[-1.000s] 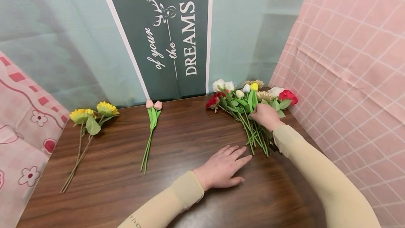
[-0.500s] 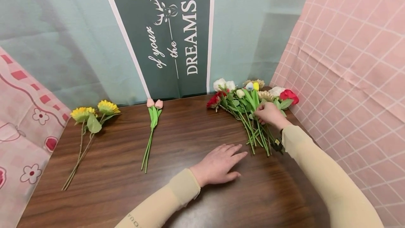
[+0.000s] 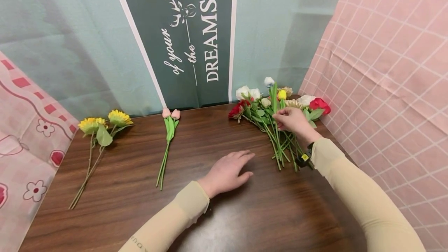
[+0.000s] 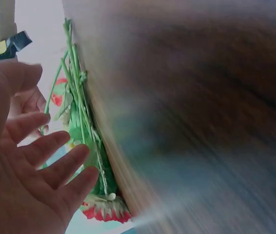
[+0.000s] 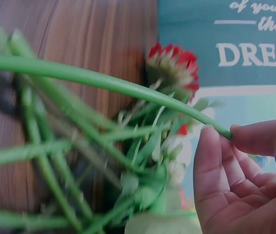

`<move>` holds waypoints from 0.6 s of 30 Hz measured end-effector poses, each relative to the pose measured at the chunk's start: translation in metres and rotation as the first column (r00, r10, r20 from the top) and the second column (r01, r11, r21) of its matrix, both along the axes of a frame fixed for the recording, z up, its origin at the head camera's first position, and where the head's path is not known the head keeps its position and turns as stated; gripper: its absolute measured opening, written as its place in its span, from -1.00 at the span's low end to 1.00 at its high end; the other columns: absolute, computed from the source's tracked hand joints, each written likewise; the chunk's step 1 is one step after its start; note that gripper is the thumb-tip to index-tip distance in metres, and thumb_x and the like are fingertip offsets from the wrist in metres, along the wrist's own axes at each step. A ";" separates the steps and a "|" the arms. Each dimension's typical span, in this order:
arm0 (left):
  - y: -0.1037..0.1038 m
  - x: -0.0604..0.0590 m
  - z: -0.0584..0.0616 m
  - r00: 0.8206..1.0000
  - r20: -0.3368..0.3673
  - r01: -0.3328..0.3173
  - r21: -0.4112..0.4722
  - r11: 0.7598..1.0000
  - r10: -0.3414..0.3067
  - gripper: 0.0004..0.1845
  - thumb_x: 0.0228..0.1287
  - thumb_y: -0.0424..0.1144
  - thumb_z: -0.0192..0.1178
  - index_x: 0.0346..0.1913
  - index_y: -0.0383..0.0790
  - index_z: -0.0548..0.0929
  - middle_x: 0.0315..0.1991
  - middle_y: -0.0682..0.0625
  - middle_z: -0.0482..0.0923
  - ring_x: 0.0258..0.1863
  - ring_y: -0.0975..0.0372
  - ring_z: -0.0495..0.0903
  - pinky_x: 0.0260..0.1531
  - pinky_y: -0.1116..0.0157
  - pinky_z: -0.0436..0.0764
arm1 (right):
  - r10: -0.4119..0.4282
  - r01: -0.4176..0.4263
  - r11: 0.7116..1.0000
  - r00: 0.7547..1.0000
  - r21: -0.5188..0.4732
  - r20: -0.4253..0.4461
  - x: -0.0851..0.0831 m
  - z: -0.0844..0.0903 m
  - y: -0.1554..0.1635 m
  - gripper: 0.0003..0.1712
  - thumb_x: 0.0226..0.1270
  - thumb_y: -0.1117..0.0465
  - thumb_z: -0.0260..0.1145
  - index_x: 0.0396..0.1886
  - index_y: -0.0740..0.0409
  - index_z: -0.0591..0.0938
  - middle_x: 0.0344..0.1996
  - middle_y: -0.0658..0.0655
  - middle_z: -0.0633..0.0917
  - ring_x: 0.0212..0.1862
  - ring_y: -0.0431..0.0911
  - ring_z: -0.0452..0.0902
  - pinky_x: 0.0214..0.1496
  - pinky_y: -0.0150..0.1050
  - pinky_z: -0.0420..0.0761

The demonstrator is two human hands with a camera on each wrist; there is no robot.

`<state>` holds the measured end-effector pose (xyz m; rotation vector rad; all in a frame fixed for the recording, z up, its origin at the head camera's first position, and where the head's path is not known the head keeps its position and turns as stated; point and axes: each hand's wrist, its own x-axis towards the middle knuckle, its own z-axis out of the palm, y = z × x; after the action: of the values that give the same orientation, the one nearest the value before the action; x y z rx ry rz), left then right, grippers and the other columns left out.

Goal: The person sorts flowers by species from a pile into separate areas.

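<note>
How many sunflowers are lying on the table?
2. Both sunflowers lie side by side at the table's far left: one nearer the edge, the other just right of it. More could be hidden in the mixed bunch on the right.

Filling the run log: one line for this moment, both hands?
right hand: pinches white tulip stem, lifted from flower pile | left hand: open, flat on table

Yellow sunflowers (image 3: 105, 121), pink tulips (image 3: 170, 114)
</note>
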<state>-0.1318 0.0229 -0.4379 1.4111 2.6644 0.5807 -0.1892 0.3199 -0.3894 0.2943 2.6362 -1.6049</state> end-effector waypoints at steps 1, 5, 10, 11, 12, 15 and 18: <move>-0.001 -0.002 0.000 0.999 0.025 -0.025 0.023 0.999 0.024 -0.39 0.50 0.02 0.17 0.50 -0.11 0.41 0.45 -0.04 0.41 0.40 0.08 0.42 0.37 0.14 0.42 | -0.001 0.001 1.000 1.000 -0.022 -0.001 0.000 0.001 -0.004 -0.58 0.53 0.15 0.28 0.08 0.48 0.56 -0.29 0.27 0.70 -0.43 -0.17 0.66 -0.18 -0.11 0.77; -0.007 -0.008 0.002 0.979 0.170 -0.137 0.133 0.982 0.114 -0.48 0.51 -0.07 0.18 0.43 -0.15 0.50 0.35 -0.02 0.52 0.32 0.12 0.50 0.31 0.14 0.48 | 0.023 -0.023 0.996 1.000 -0.088 -0.005 -0.001 0.007 -0.019 -0.56 0.53 0.16 0.28 0.11 0.49 0.55 -0.23 0.32 0.69 -0.42 -0.17 0.66 -0.19 -0.15 0.77; -0.011 -0.012 0.004 0.885 0.439 -0.294 0.266 0.918 0.156 -0.56 0.53 -0.09 0.16 0.35 -0.17 0.59 0.24 -0.01 0.61 0.14 0.18 0.63 0.17 0.16 0.59 | 0.071 -0.073 0.980 0.997 -0.183 -0.017 -0.002 0.013 -0.042 -0.58 0.53 0.20 0.29 0.11 0.51 0.54 -0.23 0.34 0.69 -0.43 -0.17 0.67 -0.18 -0.15 0.77; -0.012 -0.012 0.004 0.863 0.482 -0.319 0.287 0.903 0.151 -0.57 0.54 -0.09 0.16 0.33 -0.18 0.60 0.21 -0.01 0.63 0.10 0.19 0.64 0.14 0.16 0.60 | 0.080 -0.082 0.974 0.997 -0.209 -0.019 -0.003 0.013 -0.048 -0.58 0.53 0.21 0.29 0.12 0.52 0.53 -0.22 0.37 0.69 -0.43 -0.16 0.67 -0.20 -0.18 0.77; -0.012 -0.012 0.005 0.844 0.516 -0.340 0.301 0.891 0.148 -0.57 0.54 -0.09 0.16 0.32 -0.20 0.61 0.19 0.00 0.65 0.07 0.20 0.65 0.11 0.17 0.61 | 0.089 -0.092 0.968 0.996 -0.232 -0.024 -0.003 0.012 -0.054 -0.59 0.53 0.23 0.28 0.11 0.53 0.53 -0.22 0.37 0.70 -0.44 -0.16 0.67 -0.21 -0.18 0.77; -0.014 -0.014 0.003 0.793 0.597 -0.387 0.332 0.860 0.126 -0.58 0.55 -0.10 0.15 0.30 -0.25 0.62 0.10 -0.02 0.69 0.00 0.18 0.69 0.02 0.19 0.65 | 0.125 -0.130 0.952 0.992 -0.276 -0.035 -0.003 0.011 -0.071 -0.63 0.53 0.25 0.27 0.09 0.52 0.55 -0.18 0.40 0.73 -0.41 -0.13 0.70 -0.19 -0.17 0.77; -0.016 -0.015 0.002 0.740 0.665 -0.427 0.354 0.832 0.097 -0.60 0.55 -0.13 0.16 0.27 -0.29 0.63 0.01 -0.05 0.72 -0.10 0.12 0.74 -0.09 0.21 0.70 | 0.168 -0.171 0.938 0.985 -0.303 -0.036 -0.003 0.008 -0.086 -0.65 0.54 0.27 0.25 0.09 0.52 0.57 -0.21 0.34 0.75 -0.38 -0.09 0.72 -0.14 -0.11 0.77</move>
<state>-0.1464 0.0066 -0.4362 0.6599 2.2305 1.5406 -0.1927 0.2341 -0.3818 0.0444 2.2943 -1.9174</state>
